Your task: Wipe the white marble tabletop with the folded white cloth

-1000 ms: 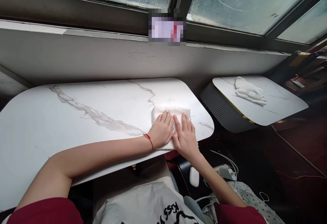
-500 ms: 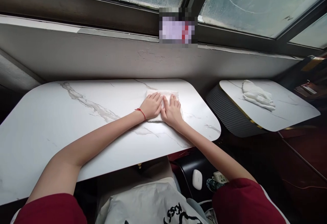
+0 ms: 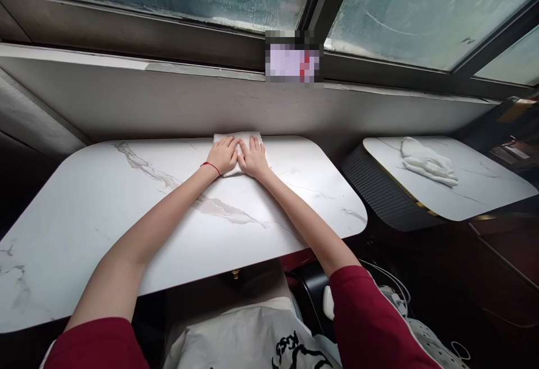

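Observation:
A folded white cloth (image 3: 244, 136) lies on the white marble-patterned table (image 3: 126, 217), right at its far edge by the wall. Both palms rest on top of it, side by side. My left hand (image 3: 225, 154), with a thin red cord round its wrist, presses flat on the left half, fingers stretched forward. On the right half, my right hand (image 3: 253, 157) is also flat, its fingers slightly spread and its thumb close to the left hand. Much of the cloth is hidden beneath the hands.
A second marble-patterned table (image 3: 471, 183) stands to the right, bearing a pair of crumpled white gloves (image 3: 428, 161). Behind the tables runs a low wall (image 3: 177, 102) under windows. A pale bag with black lettering (image 3: 248, 335) is in front of me, with cables (image 3: 398, 282) at lower right.
Both hands have slid the cloth left and away from me, from the table's right-middle part to its far edge. The view has shifted slightly.

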Tool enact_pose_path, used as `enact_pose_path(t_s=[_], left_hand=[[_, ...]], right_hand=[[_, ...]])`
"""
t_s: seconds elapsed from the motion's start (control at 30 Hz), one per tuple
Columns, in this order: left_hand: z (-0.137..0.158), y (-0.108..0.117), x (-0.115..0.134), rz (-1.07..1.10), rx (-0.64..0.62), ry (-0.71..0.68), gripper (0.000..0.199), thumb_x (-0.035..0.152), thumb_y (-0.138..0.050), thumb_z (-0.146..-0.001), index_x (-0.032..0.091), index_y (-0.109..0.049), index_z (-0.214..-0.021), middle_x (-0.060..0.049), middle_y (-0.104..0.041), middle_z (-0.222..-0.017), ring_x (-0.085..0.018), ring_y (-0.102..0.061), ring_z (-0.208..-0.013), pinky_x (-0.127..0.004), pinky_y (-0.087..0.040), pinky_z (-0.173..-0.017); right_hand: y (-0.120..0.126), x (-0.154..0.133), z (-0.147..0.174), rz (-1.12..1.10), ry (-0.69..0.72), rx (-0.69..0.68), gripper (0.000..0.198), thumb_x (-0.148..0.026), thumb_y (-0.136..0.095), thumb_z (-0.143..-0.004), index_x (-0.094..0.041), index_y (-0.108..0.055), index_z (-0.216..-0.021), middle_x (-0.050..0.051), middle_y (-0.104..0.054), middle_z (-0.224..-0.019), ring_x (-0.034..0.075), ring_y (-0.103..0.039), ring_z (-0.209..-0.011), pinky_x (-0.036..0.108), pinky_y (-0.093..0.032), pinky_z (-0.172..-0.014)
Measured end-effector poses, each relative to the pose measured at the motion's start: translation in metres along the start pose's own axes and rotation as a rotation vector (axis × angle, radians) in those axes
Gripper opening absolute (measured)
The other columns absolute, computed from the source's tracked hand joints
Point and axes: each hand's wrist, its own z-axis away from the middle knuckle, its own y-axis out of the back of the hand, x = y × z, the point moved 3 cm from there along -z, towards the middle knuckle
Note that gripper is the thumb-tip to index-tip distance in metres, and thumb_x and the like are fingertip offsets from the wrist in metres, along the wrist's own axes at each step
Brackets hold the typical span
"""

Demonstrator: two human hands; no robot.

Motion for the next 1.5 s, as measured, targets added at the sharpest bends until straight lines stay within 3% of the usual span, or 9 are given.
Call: enact_pose_path(t_s=[0.17,0.4,0.73,0.93,1.0,1.1,1.23,1.37,1.5], left_hand=[[0.006,0.003,-0.005,-0.004,-0.026,0.003,0.057,0.028,-0.037,-0.097,0.005,-0.046,-0.149,-0.019,-0.041,-0.16,-0.028,-0.036,-0.15,-0.042,-0.027,-0.123],[0.033,0.005,0.013,-0.04,-0.042,-0.037,0.058,0.029,-0.036,-0.098,0.004,-0.045,-0.15,-0.021,-0.04,-0.16,-0.031,-0.034,-0.152,-0.045,-0.028,-0.122],[0.134,0.025,0.08,-0.091,-0.067,-0.155,0.061,0.031,-0.034,-0.099,-0.003,-0.047,-0.148,-0.028,-0.04,-0.157,-0.039,-0.036,-0.149,-0.052,-0.034,-0.118],[0.187,0.032,0.111,-0.066,-0.047,-0.204,0.06,0.032,-0.032,-0.098,0.005,-0.047,-0.15,-0.022,-0.044,-0.156,-0.037,-0.037,-0.15,-0.052,-0.036,-0.118],[0.192,0.035,0.113,-0.054,-0.044,-0.23,0.061,0.032,-0.031,-0.099,0.0,-0.05,-0.147,-0.025,-0.044,-0.156,-0.039,-0.038,-0.149,-0.051,-0.036,-0.118],[0.188,0.039,0.109,-0.028,-0.053,-0.268,0.061,0.033,-0.032,-0.099,-0.005,-0.053,-0.142,-0.029,-0.047,-0.152,-0.04,-0.04,-0.147,-0.05,-0.038,-0.118],[0.179,0.04,0.097,0.062,-0.054,-0.269,0.058,0.034,-0.035,-0.099,0.001,-0.052,-0.143,-0.025,-0.045,-0.156,-0.034,-0.035,-0.151,-0.05,-0.036,-0.12],[0.174,0.038,0.082,0.134,-0.041,-0.226,0.062,0.036,-0.037,-0.099,0.003,-0.041,-0.151,-0.023,-0.031,-0.164,-0.03,-0.026,-0.155,-0.048,-0.034,-0.122],[0.172,0.036,0.066,0.133,-0.052,-0.213,0.067,0.038,-0.035,-0.099,0.0,-0.034,-0.154,-0.023,-0.029,-0.165,-0.03,-0.023,-0.156,-0.046,-0.028,-0.125]], right_hand=[[0.0,-0.005,0.002,0.011,-0.011,-0.016,0.059,-0.03,-0.035,-0.102,-0.014,-0.036,-0.159,0.023,-0.03,-0.164,0.036,-0.027,-0.152,0.054,-0.023,-0.119],[0.011,-0.006,0.038,0.018,0.036,-0.049,0.059,-0.03,-0.037,-0.103,-0.015,-0.035,-0.16,0.023,-0.028,-0.165,0.035,-0.026,-0.153,0.052,-0.023,-0.121],[0.042,-0.019,0.162,-0.026,0.134,0.018,0.063,-0.032,-0.039,-0.099,-0.01,-0.038,-0.157,0.025,-0.03,-0.163,0.042,-0.026,-0.152,0.061,-0.03,-0.118],[0.065,-0.029,0.23,-0.062,0.217,0.021,0.07,-0.033,-0.039,-0.096,-0.013,-0.027,-0.162,0.021,-0.035,-0.162,0.041,-0.02,-0.155,0.065,-0.031,-0.116],[0.071,-0.029,0.234,-0.04,0.247,0.036,0.069,-0.033,-0.04,-0.095,-0.01,-0.032,-0.16,0.024,-0.038,-0.158,0.042,-0.025,-0.151,0.064,-0.033,-0.114],[0.079,-0.026,0.218,-0.011,0.299,0.04,0.058,-0.035,-0.044,-0.094,-0.008,-0.053,-0.144,0.027,-0.053,-0.14,0.042,-0.047,-0.129,0.057,-0.043,-0.101],[0.081,-0.021,0.186,-0.006,0.324,-0.009,0.036,-0.025,-0.043,-0.094,-0.016,-0.067,-0.118,0.017,-0.062,-0.101,0.03,-0.053,-0.089,0.043,-0.045,-0.078],[0.076,-0.025,0.171,-0.048,0.293,0.054,0.033,-0.025,-0.046,-0.093,-0.013,-0.066,-0.116,0.018,-0.06,-0.108,0.031,-0.052,-0.095,0.043,-0.044,-0.083],[0.069,-0.033,0.164,-0.179,0.361,0.046,0.041,-0.025,-0.041,-0.095,-0.01,-0.061,-0.128,0.02,-0.061,-0.126,0.032,-0.054,-0.114,0.046,-0.045,-0.097]])
